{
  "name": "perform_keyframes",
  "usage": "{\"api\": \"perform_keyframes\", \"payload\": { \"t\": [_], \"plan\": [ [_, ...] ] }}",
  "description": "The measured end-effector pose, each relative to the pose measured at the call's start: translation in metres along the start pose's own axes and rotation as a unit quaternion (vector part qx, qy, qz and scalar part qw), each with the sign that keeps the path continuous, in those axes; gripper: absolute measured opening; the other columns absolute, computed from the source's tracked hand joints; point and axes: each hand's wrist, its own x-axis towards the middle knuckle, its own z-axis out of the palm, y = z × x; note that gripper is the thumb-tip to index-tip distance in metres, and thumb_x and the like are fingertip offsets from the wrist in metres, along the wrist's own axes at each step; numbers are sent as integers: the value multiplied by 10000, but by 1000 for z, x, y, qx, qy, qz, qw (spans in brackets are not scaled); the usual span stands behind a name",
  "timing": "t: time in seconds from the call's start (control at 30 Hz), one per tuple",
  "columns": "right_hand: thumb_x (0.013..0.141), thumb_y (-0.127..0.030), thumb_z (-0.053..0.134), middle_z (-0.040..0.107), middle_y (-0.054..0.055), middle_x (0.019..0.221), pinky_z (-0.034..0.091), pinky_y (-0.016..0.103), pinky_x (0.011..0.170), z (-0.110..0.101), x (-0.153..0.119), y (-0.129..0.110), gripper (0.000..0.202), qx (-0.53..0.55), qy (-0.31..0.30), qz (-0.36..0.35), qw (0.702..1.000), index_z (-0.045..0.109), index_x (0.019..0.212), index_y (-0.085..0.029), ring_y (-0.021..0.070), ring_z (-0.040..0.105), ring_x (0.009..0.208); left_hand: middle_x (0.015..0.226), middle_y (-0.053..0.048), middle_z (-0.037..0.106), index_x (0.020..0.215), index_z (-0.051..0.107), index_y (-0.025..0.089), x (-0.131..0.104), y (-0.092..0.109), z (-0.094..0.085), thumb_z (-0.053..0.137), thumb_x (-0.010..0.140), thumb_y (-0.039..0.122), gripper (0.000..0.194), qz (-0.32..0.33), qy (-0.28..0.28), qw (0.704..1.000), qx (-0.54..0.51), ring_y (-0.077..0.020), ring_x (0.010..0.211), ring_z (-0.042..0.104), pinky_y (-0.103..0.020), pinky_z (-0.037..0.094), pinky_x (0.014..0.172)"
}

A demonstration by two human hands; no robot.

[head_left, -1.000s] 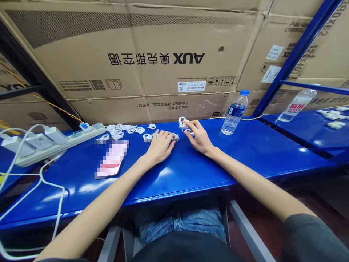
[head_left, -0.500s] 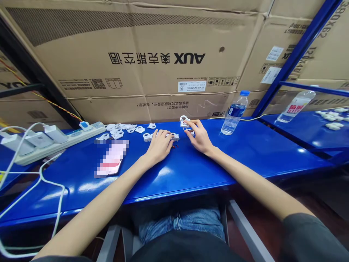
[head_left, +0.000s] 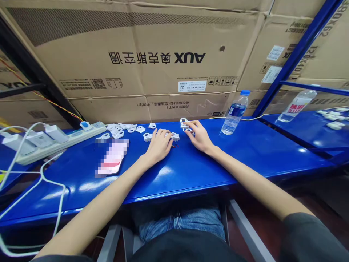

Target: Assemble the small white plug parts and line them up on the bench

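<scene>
L hand (head_left: 159,145) is palm-down on the blue counter (head_left: 204,171), fingers a bit spread & bent, over a row of white ring pcs (head_left: 147,137); 1 end of the row shows on each side of the fingers. Can't tell if it grips any or just rests on them. Small red bits (head_left: 176,146) lie just below the row, near the fingertips.

R hand (head_left: 199,136) is half open, fingers curled, thumb apart from index. Fingertips touch the R edge of 1 upright ring pc (head_left: 183,123), near the back of the counter; can't tell how firm the hold is. Thumb is by a lower ring pc (head_left: 188,130), partly hidden.

Loose pile of ring pcs (head_left: 118,131) at back L, btwn the power strip (head_left: 65,143) w/ its plugs & the L hand. Phone (head_left: 111,156), screen blurred, lies in front of the pile. Water bottle (head_left: 235,112) w/ blue cap stands R of the R hand, well apart. 2nd bottle (head_left: 297,105) is past the blue post (head_left: 294,54), near more white pcs (head_left: 335,117). Big cardboard box (head_left: 163,29), AUX print upside down, stands behind the counter.
</scene>
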Motion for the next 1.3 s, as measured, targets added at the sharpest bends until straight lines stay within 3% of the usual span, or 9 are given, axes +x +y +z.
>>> {"api": "perform_keyframes", "payload": {
  "t": [0.17, 0.43, 0.73, 1.07, 1.17, 1.3],
  "plan": [
    [1017, -289, 560, 687, 105, 1238, 513, 489, 1034, 0, 1, 5, 340, -66, -49, -7, 997, 615, 1351, -255, 309, 605, 1143, 1323, -140, 666, 1206, 685, 180, 1, -2, 3, 460, 1032, 260, 295, 7, -1, 1000, -2, -321, 1293, 548, -587, 322, 1211],
    [978, -260, 641, 732, 90, 1227, 484, 461, 951, 1, 2, 8, 286, -102, -100, -1, 990, 641, 1263, -228, 313, 576, 1118, 1287, -136, 675, 1086, 697, 178, 2, -5, 3, 510, 1016, 292, 230, 7, 12, 1000, -7, -316, 1243, 554, -577, 329, 1197],
    [956, -277, 697, 758, 75, 1134, 463, 425, 876, 3, 1, 9, 157, -121, -127, 14, 984, 689, 1106, -234, 304, 581, 1118, 1271, -139, 672, 1023, 701, 183, 2, -2, 0, 549, 966, 250, 175, 0, 24, 999, -20, -320, 1240, 558, -585, 329, 1197],
    [935, -310, 696, 737, 88, 1176, 459, 440, 933, -1, 1, 2, 206, -141, -129, 26, 981, 696, 1125, -230, 312, 562, 1144, 1259, -137, 675, 1024, 703, 174, 1, 2, -6, 562, 963, 269, 180, -3, 33, 999, -7, -319, 1227, 562, -567, 342, 1184],
    [923, -286, 686, 720, 81, 1223, 460, 437, 955, -4, 1, -5, 223, -140, -120, 18, 983, 701, 1138, -227, 301, 563, 1142, 1217, -133, 681, 1025, 711, 172, 2, 3, -14, 575, 943, 256, 180, -8, 34, 999, 1, -319, 1178, 574, -534, 402, 1117],
    [961, -269, 622, 713, 75, 1255, 457, 432, 961, -6, 0, -17, 212, -138, -117, -19, 983, 709, 1150, -230, 286, 561, 1159, 1041, -102, 700, 968, 725, 187, 4, 3, -24, 566, 928, 240, 173, -6, -20, 1000, -10, -296, 1039, 612, -457, 478, 943]
  ]
}}
